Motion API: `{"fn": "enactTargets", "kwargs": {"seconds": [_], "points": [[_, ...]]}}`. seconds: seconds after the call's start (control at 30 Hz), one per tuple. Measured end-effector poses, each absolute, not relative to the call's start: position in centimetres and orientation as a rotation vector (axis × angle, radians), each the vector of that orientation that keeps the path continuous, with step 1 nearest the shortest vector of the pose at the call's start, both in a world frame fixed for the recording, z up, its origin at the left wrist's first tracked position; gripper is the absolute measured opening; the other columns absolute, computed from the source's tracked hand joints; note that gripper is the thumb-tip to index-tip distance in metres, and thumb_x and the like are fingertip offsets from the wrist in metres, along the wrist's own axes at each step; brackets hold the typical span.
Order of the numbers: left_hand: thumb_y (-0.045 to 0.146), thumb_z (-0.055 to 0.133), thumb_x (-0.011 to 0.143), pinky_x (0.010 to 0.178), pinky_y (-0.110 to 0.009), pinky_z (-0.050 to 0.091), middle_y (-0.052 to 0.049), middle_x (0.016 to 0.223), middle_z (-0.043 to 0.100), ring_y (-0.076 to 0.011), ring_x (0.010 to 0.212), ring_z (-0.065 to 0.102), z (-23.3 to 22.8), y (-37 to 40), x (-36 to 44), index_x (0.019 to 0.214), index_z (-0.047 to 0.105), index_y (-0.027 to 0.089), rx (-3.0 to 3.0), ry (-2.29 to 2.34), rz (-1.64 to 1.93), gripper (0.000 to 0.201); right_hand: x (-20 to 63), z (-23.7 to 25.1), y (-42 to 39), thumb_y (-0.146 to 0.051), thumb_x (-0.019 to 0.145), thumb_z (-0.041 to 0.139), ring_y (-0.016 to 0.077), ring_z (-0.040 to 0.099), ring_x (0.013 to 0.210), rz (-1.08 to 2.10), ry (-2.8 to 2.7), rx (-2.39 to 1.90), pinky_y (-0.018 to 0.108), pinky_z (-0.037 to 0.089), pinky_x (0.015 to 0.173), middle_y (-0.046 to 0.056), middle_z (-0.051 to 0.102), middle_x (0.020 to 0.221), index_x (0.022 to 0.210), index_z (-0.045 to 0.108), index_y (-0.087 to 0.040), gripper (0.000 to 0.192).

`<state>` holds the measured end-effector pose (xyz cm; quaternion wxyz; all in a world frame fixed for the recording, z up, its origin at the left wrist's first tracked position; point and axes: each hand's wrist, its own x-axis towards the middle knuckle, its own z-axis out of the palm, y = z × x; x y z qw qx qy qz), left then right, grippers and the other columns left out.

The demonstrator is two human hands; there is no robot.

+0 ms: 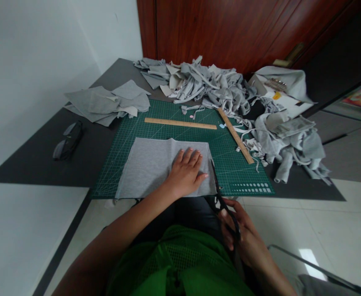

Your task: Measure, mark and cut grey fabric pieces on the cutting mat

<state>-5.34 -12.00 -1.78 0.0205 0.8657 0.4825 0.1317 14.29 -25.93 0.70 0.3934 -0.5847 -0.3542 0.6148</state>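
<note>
Where the dark table [29,164] meets the white wall on the far left, a pair of black glasses [68,141] lies alone, and just right of it sits a loose stack of cut grey squares [106,103]. Next comes the green cutting mat [156,133], and on its near half lies the grey fabric piece [151,164], spread flat with its lower edge at the mat's front border. It looks light, soft and limp, the sort of knit that slides and puckers unless pinned flat, so it is best held by pressing down close to the cut line. The left hand [185,172] does just that: released, fingers spread, palm flat on the cloth's right part. Beyond it a wooden ruler [180,123] lies across the mat, and a second ruler [235,140] runs at a slant. At the cloth's right edge the black scissors [217,187] point away, blades seemingly a little apart, though the dark metal makes that hard to judge. The right hand [242,232] is clenched around their handles. Farther right, a heap of grey scraps [279,135] spills off the mat.
</note>
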Motion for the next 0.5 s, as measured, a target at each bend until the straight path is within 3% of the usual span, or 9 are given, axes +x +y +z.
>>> {"fn": "enactTargets", "kwargs": {"seconds": [0.23,0.5], "points": [[0.057,0.033,0.11,0.133,-0.058,0.012,-0.013,0.171,0.038,-0.0357,0.161,0.024,-1.7,-12.1,-5.3,0.161,0.043,0.01,2.685,1.499,0.409,0.07,14.4,0.7,-26.1,-0.06,0.085,0.081,0.0075,0.04,0.042,1.526,-0.942,-1.48,0.018,0.033,0.037,-0.012,0.049,0.062,0.123,0.05,-0.025,0.06],[0.061,0.036,0.108,0.13,-0.068,0.014,-0.013,0.17,0.039,-0.0413,0.161,0.023,-1.3,-13.7,-5.0,0.161,0.043,0.014,2.63,1.539,0.354,0.071,15.2,0.0,-26.8,-0.067,0.076,0.083,0.0061,0.035,0.04,1.581,-0.766,-1.45,0.018,0.028,0.035,-0.009,0.052,0.066,0.119,0.055,-0.027,0.065]]}}
